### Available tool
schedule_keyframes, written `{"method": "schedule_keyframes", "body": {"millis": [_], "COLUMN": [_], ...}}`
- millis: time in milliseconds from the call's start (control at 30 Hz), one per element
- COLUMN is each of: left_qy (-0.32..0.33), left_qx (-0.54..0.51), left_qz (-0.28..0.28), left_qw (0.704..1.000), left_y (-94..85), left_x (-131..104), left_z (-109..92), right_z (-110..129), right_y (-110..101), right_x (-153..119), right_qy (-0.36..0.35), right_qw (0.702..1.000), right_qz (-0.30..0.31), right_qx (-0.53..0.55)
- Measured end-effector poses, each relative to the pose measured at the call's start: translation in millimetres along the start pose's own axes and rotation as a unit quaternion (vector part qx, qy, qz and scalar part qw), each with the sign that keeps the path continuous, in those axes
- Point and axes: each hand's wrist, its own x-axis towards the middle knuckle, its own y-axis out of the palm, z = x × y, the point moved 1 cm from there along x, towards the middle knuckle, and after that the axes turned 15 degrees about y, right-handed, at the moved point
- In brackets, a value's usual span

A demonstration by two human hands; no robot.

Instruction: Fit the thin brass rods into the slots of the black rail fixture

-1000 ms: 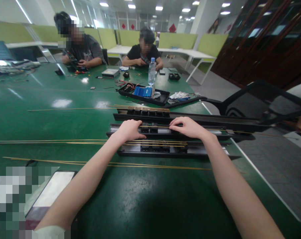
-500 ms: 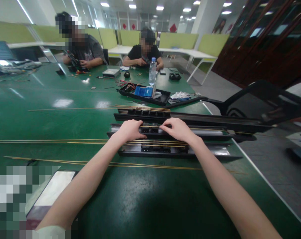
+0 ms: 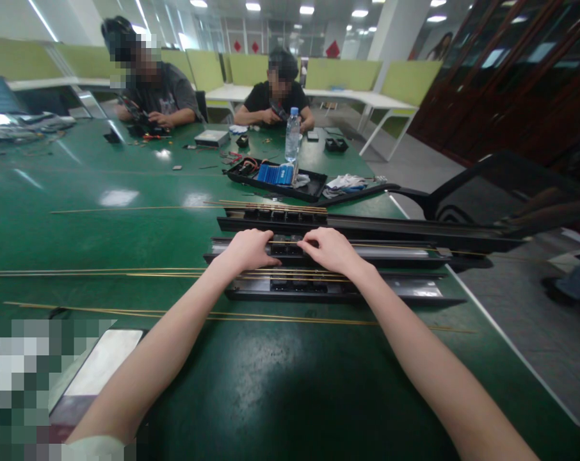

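Note:
Three black channel-shaped rails lie side by side on the table. In the middle rail sit small black blocks, with a thin brass-coloured rod running along them. My left hand curls round the left end of these blocks, fingers at the far side and thumb at the near side. My right hand pinches the rod between thumb and fingertips, at the right end of the blocks. More blocks and rods are in the near rail and the far rail.
Loose brass rods lie across the green table before the rails. Beyond the rails are a black tray holding a blue finned part, a water bottle and gloves. A chair stands right; two people sit opposite.
My right hand has slid left with the rod, closer to my left hand. My left hand stays round the blocks. The camera view has shifted slightly.

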Motion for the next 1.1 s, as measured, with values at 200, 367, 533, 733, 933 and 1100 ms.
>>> {"method": "schedule_keyframes", "body": {"millis": [200,367,533,733,933,1100], "left_qy": [-0.002,0.000,0.002,0.002,-0.002,0.001], "left_qx": [-0.005,-0.003,0.000,0.001,-0.007,-0.004], "left_qz": [0.005,0.000,-0.002,-0.001,0.009,0.005], "left_qw": [1.000,1.000,1.000,1.000,1.000,1.000], "left_y": [-1.5,-1.5,-1.1,0.0,-1.0,0.2], "left_x": [-0.9,-0.9,-1.5,-1.3,-1.5,-0.8], "left_z": [-1.0,-1.2,-1.0,0.5,0.7,1.7], "right_z": [2.4,5.1,6.0,-5.1,-13.9,-19.0], "right_y": [-0.4,-3.3,-4.2,-8.3,-9.8,-12.7], "right_x": [-2.1,-3.1,-3.3,-0.1,1.4,1.6], "right_qy": [0.019,0.023,0.030,0.021,0.023,0.030], "right_qw": [1.000,1.000,1.000,1.000,1.000,0.999], "right_qz": [0.002,-0.002,0.002,-0.007,0.006,0.012], "right_qx": [0.005,0.004,-0.006,-0.016,-0.005,0.006]}}
